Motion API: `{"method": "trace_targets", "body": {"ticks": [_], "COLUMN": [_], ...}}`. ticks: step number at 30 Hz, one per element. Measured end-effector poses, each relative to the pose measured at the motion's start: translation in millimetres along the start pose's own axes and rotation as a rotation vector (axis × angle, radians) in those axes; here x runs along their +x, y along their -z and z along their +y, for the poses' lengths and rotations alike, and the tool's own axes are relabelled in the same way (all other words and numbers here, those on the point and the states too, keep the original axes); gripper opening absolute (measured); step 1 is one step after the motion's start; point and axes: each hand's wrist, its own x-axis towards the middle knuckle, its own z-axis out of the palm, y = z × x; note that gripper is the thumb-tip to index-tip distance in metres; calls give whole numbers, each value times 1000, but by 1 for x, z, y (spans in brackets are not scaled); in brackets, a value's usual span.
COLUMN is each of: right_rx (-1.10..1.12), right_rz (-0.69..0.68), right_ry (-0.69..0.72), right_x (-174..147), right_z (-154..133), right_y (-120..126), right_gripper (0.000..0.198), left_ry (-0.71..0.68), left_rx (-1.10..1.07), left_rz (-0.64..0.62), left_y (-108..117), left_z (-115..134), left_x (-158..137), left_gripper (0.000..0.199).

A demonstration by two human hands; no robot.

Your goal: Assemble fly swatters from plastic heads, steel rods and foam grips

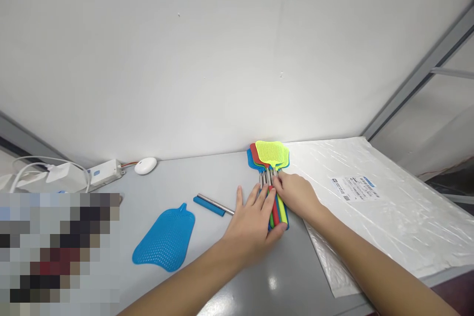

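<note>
Several fly swatters lie stacked in a bundle against the wall, with a yellow-green fly swatter (272,152) on top and red (256,153) and blue (252,160) heads beneath. Their metal shafts and coloured handles point towards me. My left hand (252,219) rests over the handles, fingers spread and thumb near the handle ends. Closed around the shafts from the right is my right hand (296,190), just below the heads; some of its fingers are hidden. Left of the bundle lie a loose blue swatter head (166,237) and a metal rod with a blue handle (211,205).
White plastic-wrapped packaging with a printed label (355,188) covers the table's right side. At the back left are a white power strip (105,174), cables and a white oval device (145,165). A white wall (222,59) rises behind; the lower-left corner is pixelated.
</note>
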Motion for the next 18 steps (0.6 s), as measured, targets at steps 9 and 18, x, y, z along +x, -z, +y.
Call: {"method": "trace_targets", "body": {"ticks": [9,18], "right_rx": [-24,82], "right_rz": [-2,-52], "right_ry": [-2,73], "right_x": [1,-6], "right_z": [-2,7], "right_y": [-1,5], "right_gripper": [46,54], "left_ry": [-16,-14], "left_rx": [92,99], "left_rz": [45,39], "left_y": [-4,-5], "left_z": [1,0], "left_x": [1,0], "left_gripper": [69,74]}}
